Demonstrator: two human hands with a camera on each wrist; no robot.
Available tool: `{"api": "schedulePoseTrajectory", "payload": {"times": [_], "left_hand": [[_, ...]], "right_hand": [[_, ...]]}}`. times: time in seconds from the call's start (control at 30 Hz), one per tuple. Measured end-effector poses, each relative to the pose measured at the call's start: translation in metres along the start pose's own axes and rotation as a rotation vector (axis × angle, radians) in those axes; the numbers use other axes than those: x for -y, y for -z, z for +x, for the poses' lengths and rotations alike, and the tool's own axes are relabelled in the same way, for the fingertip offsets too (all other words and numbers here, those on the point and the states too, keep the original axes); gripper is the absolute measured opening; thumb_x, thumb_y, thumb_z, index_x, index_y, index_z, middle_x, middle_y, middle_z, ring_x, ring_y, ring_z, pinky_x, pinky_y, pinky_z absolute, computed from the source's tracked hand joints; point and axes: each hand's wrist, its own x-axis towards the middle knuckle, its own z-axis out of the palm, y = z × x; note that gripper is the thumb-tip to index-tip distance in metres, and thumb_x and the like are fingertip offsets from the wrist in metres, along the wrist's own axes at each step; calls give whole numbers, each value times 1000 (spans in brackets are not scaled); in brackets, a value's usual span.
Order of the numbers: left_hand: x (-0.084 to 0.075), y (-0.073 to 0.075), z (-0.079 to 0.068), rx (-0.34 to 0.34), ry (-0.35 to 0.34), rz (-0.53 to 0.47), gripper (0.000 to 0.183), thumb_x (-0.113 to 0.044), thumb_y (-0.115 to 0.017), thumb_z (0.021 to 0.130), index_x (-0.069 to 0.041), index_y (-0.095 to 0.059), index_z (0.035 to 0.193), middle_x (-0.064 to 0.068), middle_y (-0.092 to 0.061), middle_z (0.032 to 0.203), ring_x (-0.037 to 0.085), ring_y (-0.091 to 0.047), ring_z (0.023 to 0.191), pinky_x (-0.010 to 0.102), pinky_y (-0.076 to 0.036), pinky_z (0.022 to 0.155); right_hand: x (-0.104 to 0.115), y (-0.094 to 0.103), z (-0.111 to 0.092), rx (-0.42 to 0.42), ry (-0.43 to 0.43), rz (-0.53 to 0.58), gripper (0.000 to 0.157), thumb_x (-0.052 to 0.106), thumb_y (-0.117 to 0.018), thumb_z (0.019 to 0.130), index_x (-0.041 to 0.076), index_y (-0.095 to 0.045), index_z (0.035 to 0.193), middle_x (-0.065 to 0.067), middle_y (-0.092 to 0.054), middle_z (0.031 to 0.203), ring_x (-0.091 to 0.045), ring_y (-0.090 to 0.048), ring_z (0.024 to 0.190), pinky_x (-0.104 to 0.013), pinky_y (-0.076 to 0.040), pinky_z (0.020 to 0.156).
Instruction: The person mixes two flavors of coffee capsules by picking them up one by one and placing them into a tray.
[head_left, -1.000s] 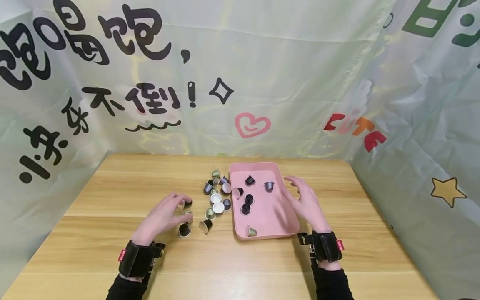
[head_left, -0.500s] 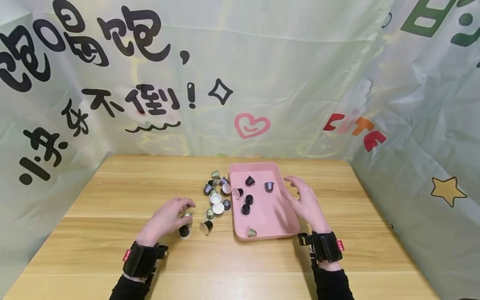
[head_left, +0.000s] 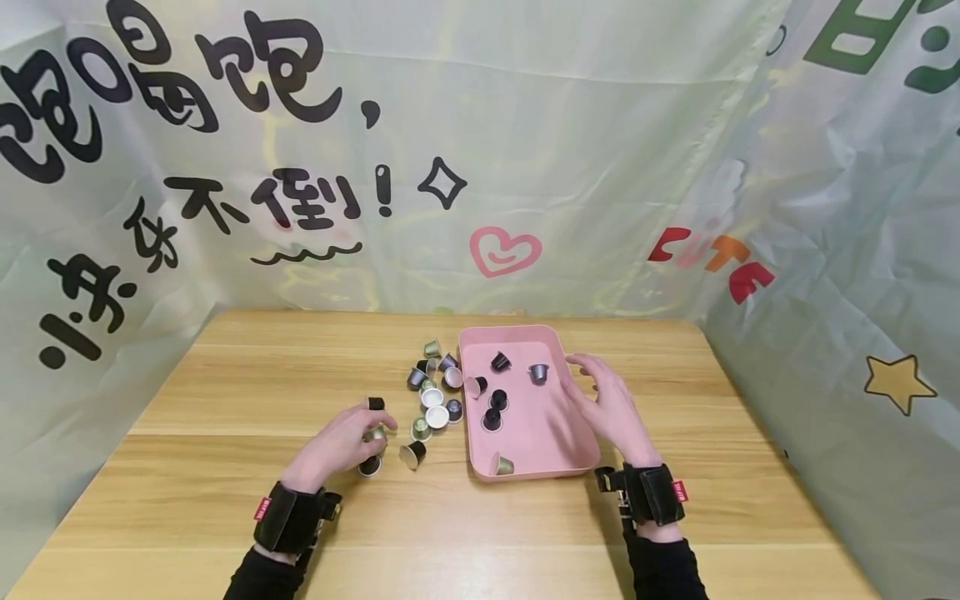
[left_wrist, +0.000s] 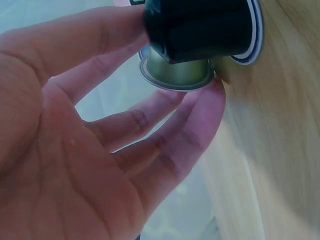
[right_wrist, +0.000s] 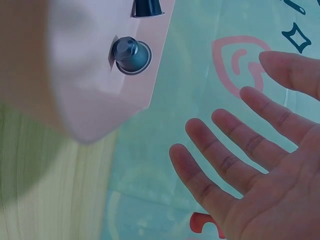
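Note:
My left hand [head_left: 341, 437] curls its thumb and fingers round a green coffee capsule [head_left: 375, 433] on the left of the table; in the left wrist view, fingertips lie at the rim of the green capsule [left_wrist: 177, 75]. A black capsule [left_wrist: 200, 27] overlaps it from the front there, and in the head view that black capsule [head_left: 369, 467] lies just below the thumb. Another black capsule [head_left: 376, 403] is just beyond the fingers. My right hand [head_left: 607, 404], fingers spread and holding nothing, is beside the right wall of the pink tray [head_left: 540, 442].
Between left hand and tray lies a cluster of capsules, including a white-lidded one [head_left: 437, 417] and a black one on its side [head_left: 413, 454]. Several capsules lie in the tray, among them a grey-blue one [head_left: 538, 373]. A printed cloth [head_left: 585, 167] hangs behind the wooden table [head_left: 480, 533].
My left hand has moved right and slightly toward me, off the upper black capsule and round the green one. The right hand and tray stay where they were.

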Motion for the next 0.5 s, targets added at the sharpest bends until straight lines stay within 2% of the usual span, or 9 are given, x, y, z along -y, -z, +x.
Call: {"api": "schedulePoseTrajectory", "payload": {"times": [0.1, 0.33, 0.5], "left_hand": [[1, -1, 2, 14, -9, -9, 25, -1, -69, 87, -7, -71, 111, 8, -71, 102, 18, -64, 91, 42, -58, 83], [0, -2, 3, 37, -3, 7, 21, 1, -67, 88, -3, -74, 108, 14, -75, 112, 34, -67, 107, 53, -55, 96], [0, -3, 4, 32, 21, 13, 21, 1, -69, 87, -2, -73, 107, 15, -74, 112, 35, -66, 110, 53, -54, 99]], "right_hand": [[0, 0, 0, 2, 0, 1, 44, 21, -62, 100, 3, -55, 139, -23, -54, 146, -43, -55, 126, -62, -51, 97], [1, -1, 0, 0, 6, 3, 44, 22, -62, 100, 2, -55, 139, -23, -54, 145, -43, -56, 125, -62, -51, 96], [1, -1, -1, -2, 9, 1, 43, 21, -62, 100, 3, -55, 139, -23, -54, 145, -42, -56, 125, -62, -51, 97]]}}
